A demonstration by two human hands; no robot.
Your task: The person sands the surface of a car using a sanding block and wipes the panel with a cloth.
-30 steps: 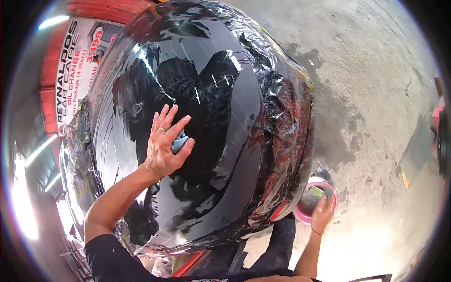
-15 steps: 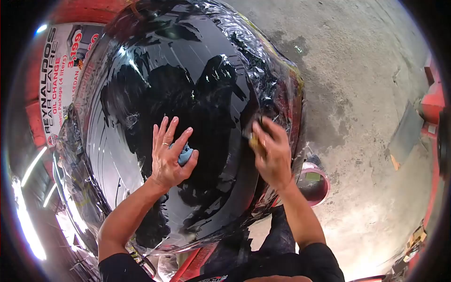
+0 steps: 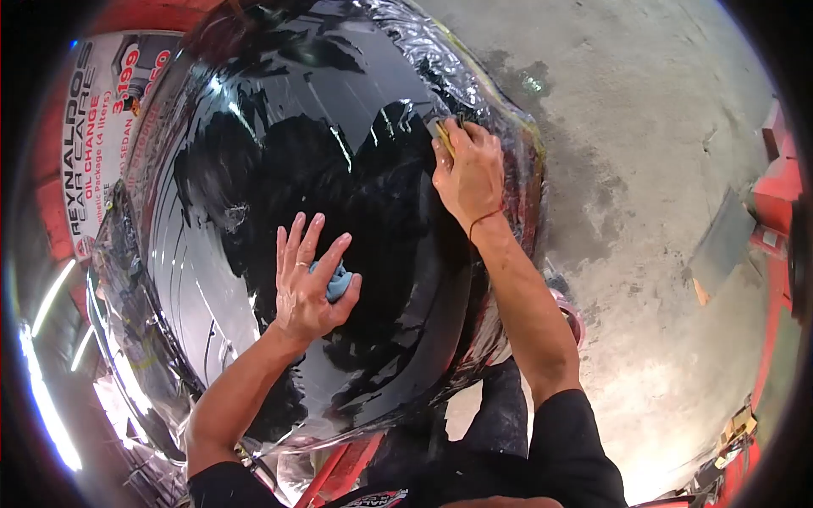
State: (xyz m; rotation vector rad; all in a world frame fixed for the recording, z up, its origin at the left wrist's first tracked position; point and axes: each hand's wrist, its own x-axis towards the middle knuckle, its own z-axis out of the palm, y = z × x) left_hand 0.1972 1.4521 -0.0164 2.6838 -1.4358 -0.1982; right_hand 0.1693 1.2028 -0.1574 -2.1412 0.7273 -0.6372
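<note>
A glossy black car panel, wet in patches and edged with clear plastic film, fills the middle. My left hand rests on it with fingers spread, and a blue lump of cloth or clay is held under the palm between thumb and forefinger. Toward the panel's upper right edge, my right hand is closed around a thin yellowish pad, pressed against the surface. The far side of the pad is hidden by the fingers.
A pink-rimmed bucket on the concrete floor is partly hidden behind my right forearm. A printed banner hangs at the left. Red equipment and a grey board are at the right.
My right hand has come from the bucket onto the panel and moved up along its right side with the pad. My left hand has stayed nearly in place on the panel.
</note>
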